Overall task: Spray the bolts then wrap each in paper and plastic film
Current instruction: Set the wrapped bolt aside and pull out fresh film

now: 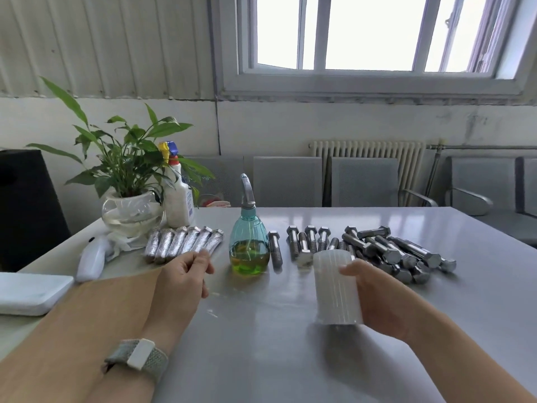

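Nearest the camera, the left forearm carried a wristband point(139, 357) and lay over a brown sheet of paper point(72, 324) spread on the grey table point(261, 344). The left hand point(181, 282) was held with fingers curled, thumb and fingertips pinched together near a thin clear film; whether it actually held the film edge could not be told. The right hand point(377, 298) gripped an upright roll of plastic film point(337, 287) from its right side, the roll's base near or on the table. A white flat pad point(32, 292) lay at the left edge. Beyond the hands stood a teal spray bottle point(249, 242) holding yellow-green liquid. To its left lay a row of six wrapped bolts point(183, 242), side by side. To its right lay bare bolts point(377, 251), some in a row, the rest heaped. Farther left were a white handheld device point(90, 258), a potted plant point(130, 199) and a white trigger bottle point(177, 193). Chairs point(363, 181) and a radiator point(369, 149) stood under the window point(377, 33).
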